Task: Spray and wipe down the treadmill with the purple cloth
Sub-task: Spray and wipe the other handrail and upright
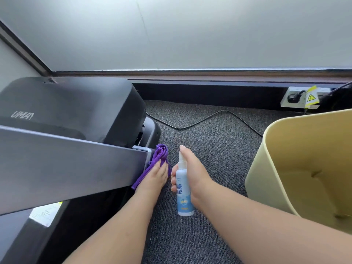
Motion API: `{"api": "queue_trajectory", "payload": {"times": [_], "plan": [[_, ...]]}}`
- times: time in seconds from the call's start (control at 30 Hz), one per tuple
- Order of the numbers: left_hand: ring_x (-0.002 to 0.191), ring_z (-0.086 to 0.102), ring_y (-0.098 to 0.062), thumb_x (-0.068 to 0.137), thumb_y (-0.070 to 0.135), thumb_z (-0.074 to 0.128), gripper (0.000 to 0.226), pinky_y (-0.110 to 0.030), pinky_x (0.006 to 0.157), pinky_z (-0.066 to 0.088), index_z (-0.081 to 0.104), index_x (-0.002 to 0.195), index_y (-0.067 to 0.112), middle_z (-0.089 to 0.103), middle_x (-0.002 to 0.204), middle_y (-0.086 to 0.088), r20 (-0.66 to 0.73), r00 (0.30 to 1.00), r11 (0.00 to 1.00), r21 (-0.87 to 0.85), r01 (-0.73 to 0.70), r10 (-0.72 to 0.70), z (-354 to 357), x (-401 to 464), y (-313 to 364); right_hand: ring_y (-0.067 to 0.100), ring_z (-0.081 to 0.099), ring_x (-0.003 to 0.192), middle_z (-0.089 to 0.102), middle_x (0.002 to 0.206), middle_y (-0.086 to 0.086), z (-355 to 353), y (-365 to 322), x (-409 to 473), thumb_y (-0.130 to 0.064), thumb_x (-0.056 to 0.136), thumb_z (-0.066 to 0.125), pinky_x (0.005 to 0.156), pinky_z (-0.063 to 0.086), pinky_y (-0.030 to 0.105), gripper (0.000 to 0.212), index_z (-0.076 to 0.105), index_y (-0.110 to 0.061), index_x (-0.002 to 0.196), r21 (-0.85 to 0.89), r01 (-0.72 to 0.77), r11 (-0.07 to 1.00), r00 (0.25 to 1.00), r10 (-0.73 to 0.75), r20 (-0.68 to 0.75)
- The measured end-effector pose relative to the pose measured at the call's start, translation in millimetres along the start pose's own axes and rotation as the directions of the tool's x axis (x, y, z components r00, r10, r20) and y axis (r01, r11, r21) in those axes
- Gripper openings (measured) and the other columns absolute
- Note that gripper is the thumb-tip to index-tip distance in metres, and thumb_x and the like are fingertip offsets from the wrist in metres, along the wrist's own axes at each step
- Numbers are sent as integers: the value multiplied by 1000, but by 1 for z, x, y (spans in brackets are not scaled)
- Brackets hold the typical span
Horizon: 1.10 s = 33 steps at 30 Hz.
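Note:
The black treadmill (72, 111) fills the left side, with its dark grey upright bar (66, 164) slanting across the lower left. My left hand (154, 178) presses the purple cloth (159, 156) with straight fingers against the end of that bar. My right hand (192, 172) grips a small white and blue spray bottle (183, 197), held upright above the carpet. Its forefinger lies on top of the nozzle, which points left toward the cloth and the treadmill.
A pale yellow bin (304, 168) stands open at the right. A black power cable (200, 121) runs across the grey carpet to a wall socket (297, 99) with a yellow warning tag. A dark skirting and a frosted window lie behind.

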State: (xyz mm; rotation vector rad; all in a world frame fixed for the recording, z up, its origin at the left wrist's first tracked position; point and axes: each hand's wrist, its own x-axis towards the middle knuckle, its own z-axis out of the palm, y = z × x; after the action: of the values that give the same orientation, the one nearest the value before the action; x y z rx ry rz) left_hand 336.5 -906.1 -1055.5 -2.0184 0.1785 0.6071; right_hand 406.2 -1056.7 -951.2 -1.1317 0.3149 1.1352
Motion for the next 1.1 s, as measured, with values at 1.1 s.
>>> {"api": "queue_trajectory", "payload": {"times": [1.1], "plan": [[156,-16,-40,105,24,51,87,-67,120,-4,-12,160,2,-17,169,-19,162,986,999,-19,42,-39,-23,-33,-34,18,50,47,53,56,3,-18,-54,-15,-62,98,54,52,49,29,59,56,-10,69,35,129,991,990,-127,-54]]}}
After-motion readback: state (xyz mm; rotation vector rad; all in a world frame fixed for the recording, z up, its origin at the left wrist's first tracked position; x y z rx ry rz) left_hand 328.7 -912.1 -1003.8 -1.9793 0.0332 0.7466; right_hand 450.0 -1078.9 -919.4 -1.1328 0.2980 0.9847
